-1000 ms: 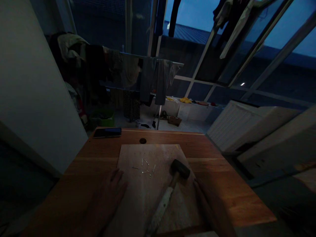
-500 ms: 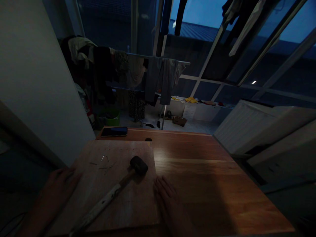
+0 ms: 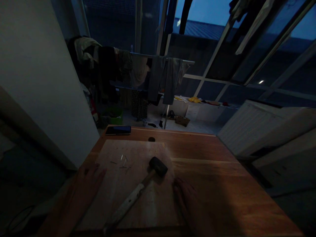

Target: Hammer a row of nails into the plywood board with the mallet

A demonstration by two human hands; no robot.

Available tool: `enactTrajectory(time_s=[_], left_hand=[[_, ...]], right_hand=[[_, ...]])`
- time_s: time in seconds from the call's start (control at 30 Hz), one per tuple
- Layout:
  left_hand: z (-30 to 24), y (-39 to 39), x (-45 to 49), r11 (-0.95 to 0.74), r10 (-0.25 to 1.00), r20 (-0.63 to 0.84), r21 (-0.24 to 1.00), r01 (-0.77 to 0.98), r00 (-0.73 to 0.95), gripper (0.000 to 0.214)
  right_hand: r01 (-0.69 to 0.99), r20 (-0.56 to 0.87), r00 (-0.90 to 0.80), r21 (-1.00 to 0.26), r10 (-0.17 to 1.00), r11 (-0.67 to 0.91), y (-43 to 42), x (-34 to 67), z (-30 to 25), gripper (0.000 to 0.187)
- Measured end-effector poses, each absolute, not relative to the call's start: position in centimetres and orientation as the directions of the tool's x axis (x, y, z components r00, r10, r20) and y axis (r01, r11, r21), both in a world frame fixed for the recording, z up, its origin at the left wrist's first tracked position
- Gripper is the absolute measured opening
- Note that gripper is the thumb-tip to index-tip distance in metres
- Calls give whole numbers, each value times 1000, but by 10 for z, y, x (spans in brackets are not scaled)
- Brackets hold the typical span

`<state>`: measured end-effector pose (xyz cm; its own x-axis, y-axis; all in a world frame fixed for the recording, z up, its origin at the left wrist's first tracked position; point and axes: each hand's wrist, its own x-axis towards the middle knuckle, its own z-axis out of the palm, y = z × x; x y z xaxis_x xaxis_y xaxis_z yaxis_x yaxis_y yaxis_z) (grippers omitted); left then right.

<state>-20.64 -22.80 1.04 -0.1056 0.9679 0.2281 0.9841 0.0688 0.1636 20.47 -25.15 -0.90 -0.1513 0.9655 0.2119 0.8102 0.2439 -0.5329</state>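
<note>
A pale, square wooden board [image 3: 138, 210] lies on the table in front of me. My left hand [image 3: 90, 182] grips its left edge, fingers reaching forward along the side. At the opposite edge my right hand [image 3: 186, 196] presses its bent fingers against the board, so it is held between both hands. On the board rests a mallet [image 3: 158, 167] with a dark head, its worn, whitish handle slanting toward me at the lower left. Several thin nails [image 3: 124, 162] are scattered near the board's far left part. Dim light hides both thumbs.
A phone [image 3: 118, 130] lies at the far left corner of the wooden table [image 3: 222, 184]. Near the board's far edge is a small dark round thing [image 3: 151, 139]. Beyond stand a clothes rack [image 3: 168, 79] and a green basket [image 3: 115, 116]; a white cabinet [image 3: 259, 128] is at right.
The board has slid right across the table, with the mallet and nails on it. Both my hands have moved right along with it. The view has shifted slightly.
</note>
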Motion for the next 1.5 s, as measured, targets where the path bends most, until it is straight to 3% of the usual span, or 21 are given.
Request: enactTrajectory(time_s=[0.1,0.23,0.43,0.67,0.77,0.87,1.1,1.3,1.4,1.5], left_hand=[[11,-230,-175,-19,997,77,36,999,16,43],[12,-233,-136,-107,994,4,105,989,107,40],[15,-225,-108,-15,998,57,342,939,-5,41],[-5,-197,-94,-344,934,227,359,868,277,44],[-18,-186,-71,-401,910,244,311,861,336,54],[-18,-177,-43,-473,880,191,297,829,434,63],[-1,-166,4,-687,697,104,378,620,709,67],[10,-169,26,-694,565,148,616,371,811,61],[13,-163,28,-633,615,221,710,308,757,55],[14,-152,23,-584,733,248,707,400,633,38]], right_hand=[[792,207,-49,-588,977,165,-253,237,-4,44],[812,188,86,-582,978,40,-259,277,2,44],[844,213,162,-536,964,-24,-266,312,-2,41],[818,381,247,-576,891,19,-265,281,-2,37],[763,330,188,-642,925,75,-265,250,3,38],[741,187,77,-668,979,69,-261,224,11,43],[742,-16,-31,-670,999,13,-247,205,26,38],[562,8,49,-827,999,-21,-246,215,19,29],[327,-50,159,-940,986,-100,-251,220,13,28],[75,-141,193,-985,971,-158,-254,225,8,42]])
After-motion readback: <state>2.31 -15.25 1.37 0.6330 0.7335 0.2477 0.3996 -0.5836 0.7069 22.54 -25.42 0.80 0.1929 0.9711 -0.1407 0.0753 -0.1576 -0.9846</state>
